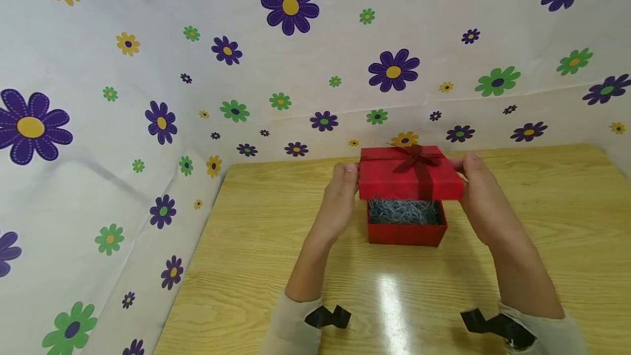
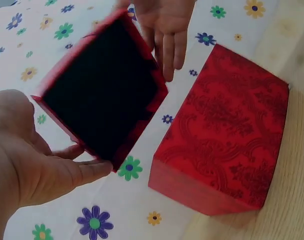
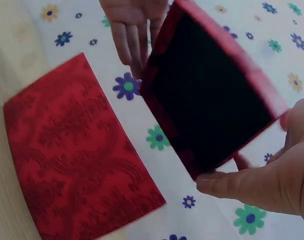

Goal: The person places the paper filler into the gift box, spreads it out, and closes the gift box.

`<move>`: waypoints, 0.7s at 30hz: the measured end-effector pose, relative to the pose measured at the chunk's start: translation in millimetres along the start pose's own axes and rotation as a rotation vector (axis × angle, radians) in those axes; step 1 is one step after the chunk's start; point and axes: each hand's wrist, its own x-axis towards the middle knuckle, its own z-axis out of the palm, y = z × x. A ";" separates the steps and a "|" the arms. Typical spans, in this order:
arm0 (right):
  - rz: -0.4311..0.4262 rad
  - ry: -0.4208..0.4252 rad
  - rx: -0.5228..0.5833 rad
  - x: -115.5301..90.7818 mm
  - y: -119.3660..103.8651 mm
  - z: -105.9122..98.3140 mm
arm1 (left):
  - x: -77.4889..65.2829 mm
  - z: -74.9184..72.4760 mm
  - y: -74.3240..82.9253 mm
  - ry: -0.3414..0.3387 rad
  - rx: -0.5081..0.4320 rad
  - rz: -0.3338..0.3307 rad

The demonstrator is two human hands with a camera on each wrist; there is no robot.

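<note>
Both hands hold a red gift box lid with a dark red ribbon bow on top. My left hand grips its left side, while the right hand grips the opposite side. Beneath the raised lid stands the red gift box, its front part showing crinkled grey-blue paper shreds; the lid covers the back part from above. In the left wrist view the lid's black inside shows, apart from the patterned box wall. The right wrist view shows the same gap.
The box stands on a light wooden table. Behind the table and along its left side hangs a white cloth printed with purple, green and yellow flowers. Black straps sit round both sleeves.
</note>
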 end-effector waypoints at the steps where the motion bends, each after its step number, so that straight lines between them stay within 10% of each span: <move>1: 0.023 0.008 0.046 0.1 0.7 3.5 | -0.6 3.5 0.4 -0.006 0.010 -0.004; 9: 0.056 -0.063 -0.121 0.4 3.7 17.8 | -1.9 25.8 -3.3 -0.092 0.006 -0.026; 21: 0.099 -0.187 -0.225 -1.6 7.4 14.4 | -3.2 19.8 -8.7 -0.206 0.029 -0.145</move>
